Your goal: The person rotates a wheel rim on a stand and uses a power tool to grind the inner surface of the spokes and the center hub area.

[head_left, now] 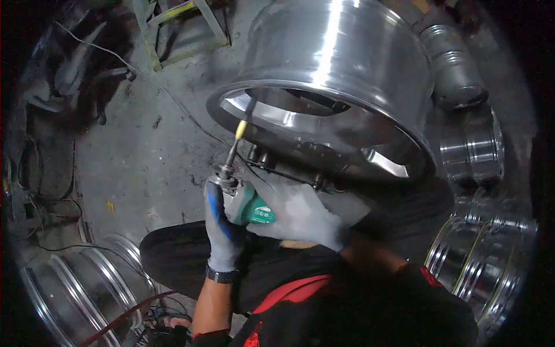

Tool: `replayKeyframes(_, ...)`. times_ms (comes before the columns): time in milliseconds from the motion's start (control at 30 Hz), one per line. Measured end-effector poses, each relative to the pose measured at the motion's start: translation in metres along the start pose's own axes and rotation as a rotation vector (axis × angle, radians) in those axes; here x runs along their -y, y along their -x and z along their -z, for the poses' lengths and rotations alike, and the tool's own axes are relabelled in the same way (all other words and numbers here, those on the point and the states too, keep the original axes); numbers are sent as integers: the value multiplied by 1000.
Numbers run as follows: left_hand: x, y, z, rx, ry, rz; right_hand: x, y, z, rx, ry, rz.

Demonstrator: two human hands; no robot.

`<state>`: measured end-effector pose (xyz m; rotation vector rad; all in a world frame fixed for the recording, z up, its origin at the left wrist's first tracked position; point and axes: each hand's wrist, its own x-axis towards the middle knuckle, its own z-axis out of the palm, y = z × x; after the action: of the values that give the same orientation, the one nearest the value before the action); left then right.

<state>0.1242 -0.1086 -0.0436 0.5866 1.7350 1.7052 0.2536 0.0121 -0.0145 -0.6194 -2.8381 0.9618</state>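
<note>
A green and silver power tool (252, 207) with a long thin shaft and a yellow piece near its tip points up at a large shiny metal wheel rim (341, 55). My left hand (224, 228), in a grey and blue glove, is wrapped round the tool's front neck. Around the green body, my gloved right hand (298, 214) is closed. The shaft's dark end overlaps the rim's near lip in view; whether it touches cannot be made out. The rim's open face is tilted toward me.
More metal rims lie at the lower left (87, 283), at the right (471, 144) and at the lower right (480, 260). A metal frame stand (191, 34) is at the top left. Cables run over the grey floor (139, 150). My legs are below the rim.
</note>
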Motion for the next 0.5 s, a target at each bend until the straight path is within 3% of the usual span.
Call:
replayKeyframes(33, 4, -4, 5, -21, 468, 221, 0, -5, -1, -5, -5, -1)
replayKeyframes(133, 9, -7, 10, -86, 304, 104, 1, -15, -2, 24, 25, -3)
replayKeyframes(167, 22, -7, 11, -143, 107, 7, 3, -16, 1, 59, -5, -21)
replayKeyframes(233, 8, -6, 12, -69, 239, 71, 1, -14, -2, 93, -35, -40)
replayKeyframes(300, 4, -6, 12, 3, 373, 138, -3, -4, -13, -100, -36, 43)
replayKeyframes(367, 5, -5, 12, 21, 504, 215, -2, -2, -15, -129, -3, 55)
replayKeyframes(500, 4, -3, 16, -59, 286, 82, 0, -11, -18, -103, 16, 70)
